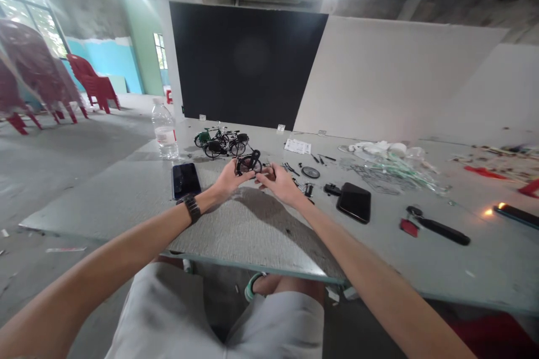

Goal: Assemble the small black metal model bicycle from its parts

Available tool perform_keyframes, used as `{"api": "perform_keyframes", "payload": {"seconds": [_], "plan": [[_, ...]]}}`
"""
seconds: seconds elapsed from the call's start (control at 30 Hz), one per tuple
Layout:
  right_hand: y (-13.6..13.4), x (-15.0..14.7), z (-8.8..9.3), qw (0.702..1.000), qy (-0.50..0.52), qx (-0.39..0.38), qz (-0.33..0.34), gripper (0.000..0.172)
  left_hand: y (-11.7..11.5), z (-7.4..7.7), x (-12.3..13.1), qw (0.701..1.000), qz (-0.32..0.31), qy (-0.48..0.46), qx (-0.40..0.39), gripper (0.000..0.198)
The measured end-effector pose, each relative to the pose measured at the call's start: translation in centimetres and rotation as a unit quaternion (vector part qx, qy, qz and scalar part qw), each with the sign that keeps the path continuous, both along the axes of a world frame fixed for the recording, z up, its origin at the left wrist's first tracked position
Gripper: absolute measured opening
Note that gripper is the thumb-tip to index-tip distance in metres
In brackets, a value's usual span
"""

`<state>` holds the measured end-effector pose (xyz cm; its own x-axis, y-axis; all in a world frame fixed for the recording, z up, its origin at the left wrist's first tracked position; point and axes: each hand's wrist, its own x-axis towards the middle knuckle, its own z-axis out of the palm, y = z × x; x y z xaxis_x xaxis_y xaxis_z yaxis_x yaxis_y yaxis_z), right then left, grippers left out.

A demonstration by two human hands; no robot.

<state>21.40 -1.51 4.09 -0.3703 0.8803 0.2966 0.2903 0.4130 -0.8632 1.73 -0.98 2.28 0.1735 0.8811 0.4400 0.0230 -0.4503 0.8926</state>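
Above the middle of the table I hold a small black model bicycle part with a spoked wheel (249, 165). My left hand (227, 178) is closed on its left side, the thumb lying along the lower rim. From the right, the bent fingers of my right hand (279, 183) pinch at the wheel's lower right edge; what lies between their tips is too small to make out. Just behind stand small model bicycles, a green one (205, 137) and a black one (215, 148). A loose wheel (310, 172) and small dark parts (309, 189) lie to the right.
A phone (186, 180) and a water bottle (164, 133) stand or lie at left. Rightward are paper slips (297, 146), a black device (354, 202), a black-handled tool (444, 231) and a heap of clear plastic (391, 162). Black and white boards (248, 67) border the back.
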Motion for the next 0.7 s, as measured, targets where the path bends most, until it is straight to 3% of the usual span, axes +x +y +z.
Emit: {"api": "perform_keyframes", "payload": {"seconds": [0.27, 0.7], "plan": [[0.1, -0.5, -0.3, 0.988, 0.059, 0.128, -0.059, 0.055, 1.3, -1.5, -0.4, 0.998, -0.03, -0.04, 0.035, 0.05], [-1.3, -0.9, 0.5, 0.982, 0.046, 0.168, -0.077, 0.051, 0.4, -1.2, -0.5, 0.999, -0.011, -0.02, 0.029, 0.053]]}}
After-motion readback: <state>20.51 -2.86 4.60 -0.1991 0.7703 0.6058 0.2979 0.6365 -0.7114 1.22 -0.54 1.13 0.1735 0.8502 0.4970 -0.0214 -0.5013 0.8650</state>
